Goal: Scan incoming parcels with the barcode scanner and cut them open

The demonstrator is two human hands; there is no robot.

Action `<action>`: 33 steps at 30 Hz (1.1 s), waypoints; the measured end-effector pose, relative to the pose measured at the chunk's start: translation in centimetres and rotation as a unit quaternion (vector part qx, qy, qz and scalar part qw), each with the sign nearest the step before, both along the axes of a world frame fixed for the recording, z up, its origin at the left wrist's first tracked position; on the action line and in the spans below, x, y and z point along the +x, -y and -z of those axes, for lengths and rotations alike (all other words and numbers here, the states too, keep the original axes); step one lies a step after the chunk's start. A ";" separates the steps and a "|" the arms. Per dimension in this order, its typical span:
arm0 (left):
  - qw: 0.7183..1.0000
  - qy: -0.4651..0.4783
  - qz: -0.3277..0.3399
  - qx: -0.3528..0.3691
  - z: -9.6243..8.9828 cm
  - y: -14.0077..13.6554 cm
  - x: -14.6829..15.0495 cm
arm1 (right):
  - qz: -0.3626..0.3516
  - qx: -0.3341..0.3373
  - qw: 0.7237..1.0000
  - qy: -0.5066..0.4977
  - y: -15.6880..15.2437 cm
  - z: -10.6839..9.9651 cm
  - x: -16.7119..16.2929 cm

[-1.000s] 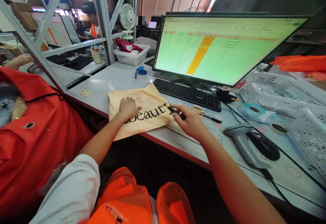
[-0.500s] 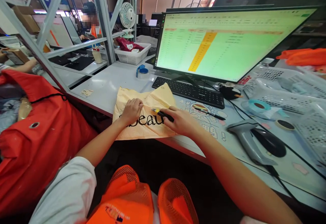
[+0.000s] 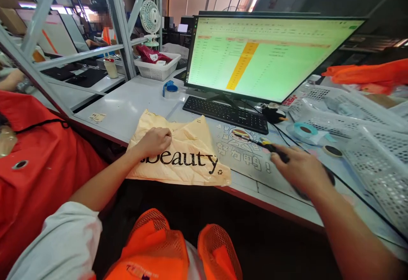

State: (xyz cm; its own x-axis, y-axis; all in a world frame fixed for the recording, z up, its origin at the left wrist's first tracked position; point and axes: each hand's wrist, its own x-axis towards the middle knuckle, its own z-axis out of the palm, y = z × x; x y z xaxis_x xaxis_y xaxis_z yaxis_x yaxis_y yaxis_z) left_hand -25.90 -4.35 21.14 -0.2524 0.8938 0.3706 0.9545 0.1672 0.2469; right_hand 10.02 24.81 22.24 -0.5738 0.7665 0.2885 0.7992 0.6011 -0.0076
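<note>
My left hand [image 3: 153,144] is closed, with its curled fingers on the upper part of a pale yellow mailing bag [image 3: 193,137]. The bag lies wrinkled at the desk's front edge, its black "beauty" lettering facing up. To the right, my right hand [image 3: 301,169] grips a black and yellow utility knife [image 3: 276,148] just above the printed desk mat. A slim black pen [image 3: 244,137] lies beside the knife tip. My right hand and forearm cover most of the barcode scanner and mouse.
A black keyboard [image 3: 223,113] sits below the large monitor [image 3: 204,55]. Blue tape [image 3: 171,89] and a white basket [image 3: 157,71] stand at the back left. White perforated baskets [image 3: 376,152] and a light-blue tape roll [image 3: 304,130] are on the right. A red sack [image 3: 47,178] hangs at left.
My right hand has moved right with the utility knife, off the bag and over the mat, uncovering the lettering. The left hand stays on the bag. The view has shifted slightly.
</note>
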 end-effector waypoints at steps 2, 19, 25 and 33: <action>0.998 0.015 -0.015 -0.052 -1.9 -1.3 1.2 | -0.028 -0.026 0.999 -0.001 1.0 2.0 0.1; 0.996 -0.002 -0.093 0.011 1.4 -6.0 2.9 | -0.258 -0.063 0.960 0.091 11.9 -2.6 -13.9; 0.988 -0.006 -0.154 0.013 1.8 -4.3 0.8 | 0.016 -0.040 0.995 0.089 3.9 -2.6 -5.3; 0.984 0.003 -0.144 -0.102 -1.4 -6.5 2.2 | -0.027 -0.031 0.999 0.034 3.9 4.5 -3.5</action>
State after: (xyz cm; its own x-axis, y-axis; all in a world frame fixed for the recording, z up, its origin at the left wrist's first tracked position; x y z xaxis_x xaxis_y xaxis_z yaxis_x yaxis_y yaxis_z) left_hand -23.68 2.15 22.52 -0.5082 0.8404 0.1883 0.8587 0.4777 0.1853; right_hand 6.51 20.94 17.78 -0.6314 0.7491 0.2005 0.7655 0.6434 0.0072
